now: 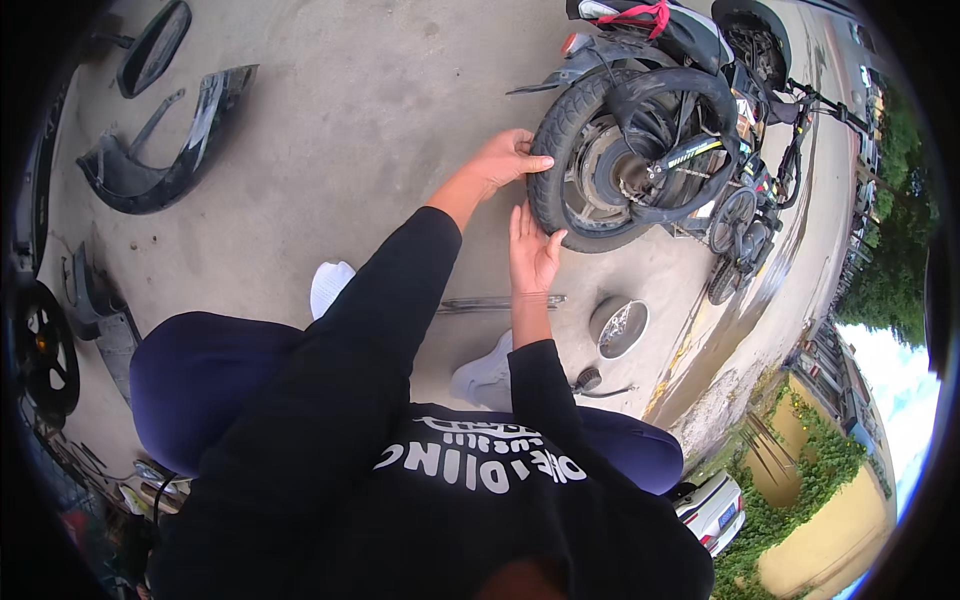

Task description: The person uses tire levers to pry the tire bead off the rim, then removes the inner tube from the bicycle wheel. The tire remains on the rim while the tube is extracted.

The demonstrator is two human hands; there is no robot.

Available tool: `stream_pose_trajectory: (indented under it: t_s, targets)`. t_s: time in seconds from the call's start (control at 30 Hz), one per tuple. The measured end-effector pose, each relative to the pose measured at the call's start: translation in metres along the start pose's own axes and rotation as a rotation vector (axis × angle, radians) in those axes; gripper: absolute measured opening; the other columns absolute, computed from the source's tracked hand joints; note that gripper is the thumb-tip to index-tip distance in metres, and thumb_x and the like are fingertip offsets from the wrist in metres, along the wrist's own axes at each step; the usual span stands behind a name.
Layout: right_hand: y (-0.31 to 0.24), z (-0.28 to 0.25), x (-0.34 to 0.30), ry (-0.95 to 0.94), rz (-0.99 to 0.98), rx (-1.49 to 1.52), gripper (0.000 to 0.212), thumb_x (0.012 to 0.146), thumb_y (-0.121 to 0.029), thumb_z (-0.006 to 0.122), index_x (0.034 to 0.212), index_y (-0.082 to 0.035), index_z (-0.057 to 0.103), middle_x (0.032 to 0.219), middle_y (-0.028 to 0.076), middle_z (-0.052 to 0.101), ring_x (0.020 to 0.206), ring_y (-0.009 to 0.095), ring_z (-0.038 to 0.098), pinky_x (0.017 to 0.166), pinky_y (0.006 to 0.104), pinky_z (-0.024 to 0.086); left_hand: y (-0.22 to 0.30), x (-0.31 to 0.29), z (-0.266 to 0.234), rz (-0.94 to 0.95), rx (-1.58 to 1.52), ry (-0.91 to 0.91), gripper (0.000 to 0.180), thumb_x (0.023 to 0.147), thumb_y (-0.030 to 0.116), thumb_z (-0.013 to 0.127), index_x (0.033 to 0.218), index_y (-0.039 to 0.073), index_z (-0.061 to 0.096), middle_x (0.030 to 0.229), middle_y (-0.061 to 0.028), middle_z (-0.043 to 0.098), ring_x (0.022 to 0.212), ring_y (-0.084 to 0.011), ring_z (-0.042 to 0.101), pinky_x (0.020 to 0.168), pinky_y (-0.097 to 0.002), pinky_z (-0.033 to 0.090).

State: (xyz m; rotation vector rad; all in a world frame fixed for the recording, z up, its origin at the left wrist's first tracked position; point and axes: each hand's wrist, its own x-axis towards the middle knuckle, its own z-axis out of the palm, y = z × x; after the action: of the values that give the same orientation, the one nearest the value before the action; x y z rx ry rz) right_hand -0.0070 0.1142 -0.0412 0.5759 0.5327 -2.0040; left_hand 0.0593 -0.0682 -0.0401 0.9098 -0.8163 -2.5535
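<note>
A motorbike's rear wheel with a black tyre (552,130) stands upright in front of me. A loose black rubber loop, which looks like an inner tube (725,100), hangs over the wheel's side. My left hand (505,163) grips the tyre's near edge, thumb on the sidewall and fingers curled by the tread. Just below it, my right hand (534,258) is open, palm turned up, with stretched fingers and thumb against the lower part of the tyre. The motorbike (690,30) extends away from me to the upper right.
Long thin metal bars (500,303) lie on the concrete below my hands. A round metal bowl (620,328) and a small dark tool (588,380) are to the right. Black fender-like parts (165,175) lie at left, near a black wheel (45,345). A white car (712,512) is parked at lower right.
</note>
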Motion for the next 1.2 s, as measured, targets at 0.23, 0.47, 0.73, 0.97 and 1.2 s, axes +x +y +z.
stream_pose_trajectory:
  t_s: [0.23,0.47,0.73,0.97,1.2]
  targets:
    - [0.007,0.009,0.002,0.125,-0.211,-0.122,0.067,0.079,-0.027,0.072,0.131,0.004,0.044,0.135,0.014,0.050,0.127,0.028,0.047,0.111,0.0431,0.039,-0.004,0.003,0.019,0.047,0.180,0.232,0.055,0.068,0.017,0.086,0.108,-0.008,0.058,0.094,-0.0136,0.066,0.086,-0.0197,0.063,0.077,-0.0314,0.050]
    - [0.020,0.034,0.004,0.292,-0.276,-0.166,0.063,0.071,-0.032,0.079,0.115,0.005,0.053,0.111,0.011,0.061,0.105,0.025,0.059,0.096,0.0394,0.053,0.022,0.023,-0.005,-0.010,0.277,-0.104,0.062,0.072,0.031,0.084,0.113,-0.007,0.057,0.104,-0.0135,0.065,0.098,-0.0217,0.061,0.087,-0.0337,0.049]
    - [0.017,0.038,0.003,0.328,-0.164,-0.058,0.071,0.062,-0.031,0.084,0.114,0.005,0.053,0.108,0.011,0.061,0.103,0.025,0.058,0.091,0.0384,0.052,0.040,0.033,-0.015,-0.152,0.265,-0.371,0.079,0.073,0.039,0.082,0.128,-0.006,0.050,0.124,-0.0180,0.057,0.118,-0.0257,0.055,0.100,-0.0394,0.048]
    - [0.018,0.038,0.031,0.496,-0.187,-0.135,0.054,0.080,-0.043,0.069,0.110,0.001,0.056,0.099,0.010,0.061,0.089,0.022,0.059,0.075,0.0335,0.053,0.032,0.034,-0.005,-0.046,0.343,-0.257,0.077,0.068,0.043,0.083,0.119,-0.007,0.056,0.115,-0.0205,0.062,0.108,-0.0292,0.061,0.088,-0.0383,0.052]
    - [0.011,0.044,0.038,0.655,-0.149,-0.098,0.048,0.088,-0.044,0.061,0.108,0.000,0.057,0.092,0.011,0.061,0.079,0.021,0.060,0.062,0.0287,0.055,0.013,0.042,0.008,0.129,0.645,0.088,0.071,0.061,0.054,0.079,0.102,-0.003,0.067,0.099,-0.0200,0.068,0.096,-0.0326,0.065,0.085,-0.0399,0.049]
